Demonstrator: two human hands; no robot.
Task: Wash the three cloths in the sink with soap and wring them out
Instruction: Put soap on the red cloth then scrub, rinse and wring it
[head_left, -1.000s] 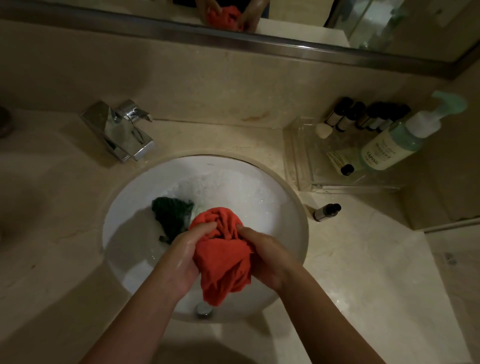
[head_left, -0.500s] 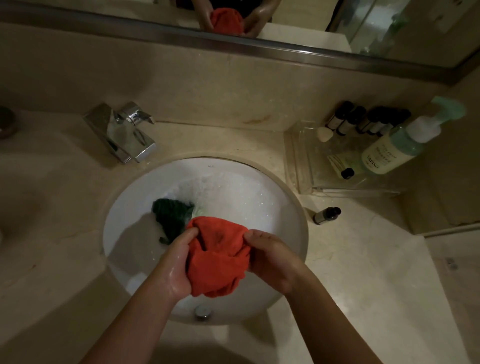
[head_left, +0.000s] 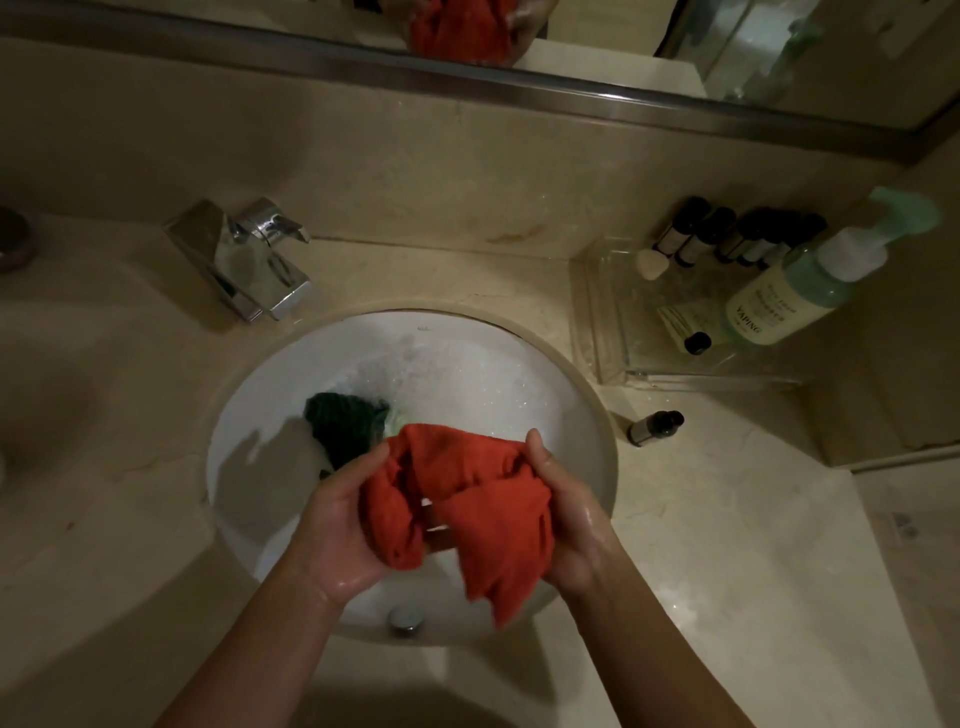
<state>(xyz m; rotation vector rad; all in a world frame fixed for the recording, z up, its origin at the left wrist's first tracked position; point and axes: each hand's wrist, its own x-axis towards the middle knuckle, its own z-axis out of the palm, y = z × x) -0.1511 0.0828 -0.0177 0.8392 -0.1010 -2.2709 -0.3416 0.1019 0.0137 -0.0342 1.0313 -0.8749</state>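
A beige stone tabletop (head_left: 727, 545) runs under a mirror and carries the round white sink (head_left: 249, 426), glossy and holding foamy water. Above the sink's near half hangs the red cloth (head_left: 467, 499), soft, nubbly and bunched. The left hand (head_left: 337, 525) and right hand (head_left: 571, 519), both wet, have their fingers clamped on its two ends. To scrub well, rub the folds against each other, low over the sink. A dark green cloth (head_left: 343, 426) lies crumpled in the sink's left side.
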